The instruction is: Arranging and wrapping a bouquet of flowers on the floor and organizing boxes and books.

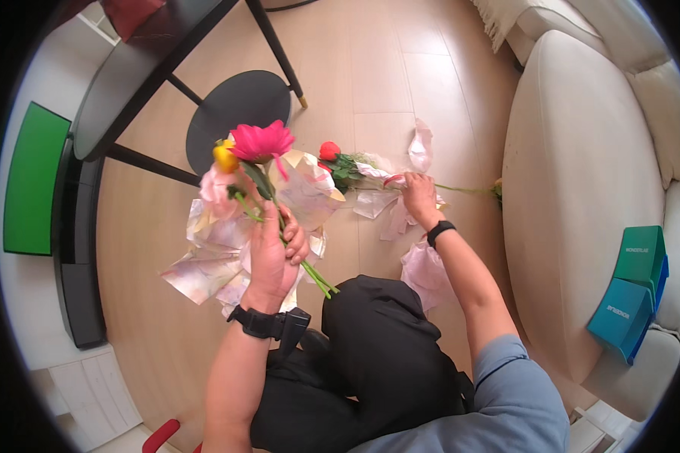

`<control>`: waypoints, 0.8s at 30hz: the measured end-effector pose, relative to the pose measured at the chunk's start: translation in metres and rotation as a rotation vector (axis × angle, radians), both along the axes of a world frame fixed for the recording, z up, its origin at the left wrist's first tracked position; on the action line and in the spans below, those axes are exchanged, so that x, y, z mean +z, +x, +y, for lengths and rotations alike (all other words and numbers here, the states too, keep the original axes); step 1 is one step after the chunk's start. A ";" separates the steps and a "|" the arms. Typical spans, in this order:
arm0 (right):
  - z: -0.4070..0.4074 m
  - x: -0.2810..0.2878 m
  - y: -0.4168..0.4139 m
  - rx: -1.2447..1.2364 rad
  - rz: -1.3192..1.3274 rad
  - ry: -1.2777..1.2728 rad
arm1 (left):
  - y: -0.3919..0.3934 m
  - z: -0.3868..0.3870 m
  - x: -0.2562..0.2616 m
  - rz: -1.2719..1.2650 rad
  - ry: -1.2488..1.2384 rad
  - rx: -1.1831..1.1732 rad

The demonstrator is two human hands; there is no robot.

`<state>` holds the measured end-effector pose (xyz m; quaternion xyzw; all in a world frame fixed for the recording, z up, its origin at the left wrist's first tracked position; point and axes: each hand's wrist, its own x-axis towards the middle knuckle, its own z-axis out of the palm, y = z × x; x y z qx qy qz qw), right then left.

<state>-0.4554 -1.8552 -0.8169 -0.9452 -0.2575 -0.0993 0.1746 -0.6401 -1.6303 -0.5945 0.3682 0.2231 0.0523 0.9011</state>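
Observation:
My left hand (277, 249) is closed around the green stems of a small bunch: a bright pink flower (262, 142), a yellow flower (225, 157) and a pale pink flower (218, 192). Crumpled patterned wrapping paper (215, 272) lies on the floor beneath and beside it. To the right, my right hand (420, 195) touches a paper-wrapped bundle with a red ribbon (395, 180); whether its fingers grip it is unclear. Red roses (329, 150) with green leaves (345, 170) stick out of the bundle's left end. Pink tissue paper (425, 272) lies below my right wrist.
A round black stool (238, 113) stands by a dark table (164, 62) at upper left. On the right is a cream sofa (578, 198) with green and blue boxes (623, 311). A flower stem (459, 188) reaches towards the sofa's base. A red curved bar (161, 436) is at bottom left.

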 end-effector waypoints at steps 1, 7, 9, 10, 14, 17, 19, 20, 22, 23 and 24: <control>-0.011 -0.013 0.006 -0.003 -0.004 -0.008 | -0.002 0.000 -0.002 -0.004 -0.008 -0.003; -0.003 -0.004 -0.001 0.000 0.264 0.058 | -0.011 0.014 0.000 0.083 0.152 -0.082; -0.010 0.011 -0.006 -0.001 0.255 0.138 | -0.010 0.011 -0.012 0.065 0.083 -0.070; -0.013 0.021 -0.010 -0.001 0.249 0.219 | -0.009 0.010 -0.016 0.051 0.016 -0.058; -0.018 0.062 -0.034 -0.077 0.145 0.481 | 0.002 0.001 -0.020 0.020 0.121 -0.158; -0.012 0.107 -0.067 -0.165 0.292 0.659 | 0.012 -0.013 -0.020 0.041 0.173 -0.219; 0.005 0.137 -0.094 -0.142 0.370 0.831 | 0.017 -0.023 -0.020 0.015 0.150 -0.174; 0.014 0.148 -0.108 -0.089 0.433 0.859 | 0.018 -0.025 -0.019 0.016 0.151 -0.178; 0.034 0.172 -0.132 0.069 0.437 0.889 | 0.019 -0.028 -0.018 -0.059 0.095 -0.118; 0.042 0.180 -0.138 0.166 0.374 0.883 | 0.022 -0.030 -0.016 -0.060 0.087 -0.128; 0.046 0.181 -0.138 0.167 0.375 0.884 | 0.023 -0.030 -0.008 -0.085 0.084 -0.115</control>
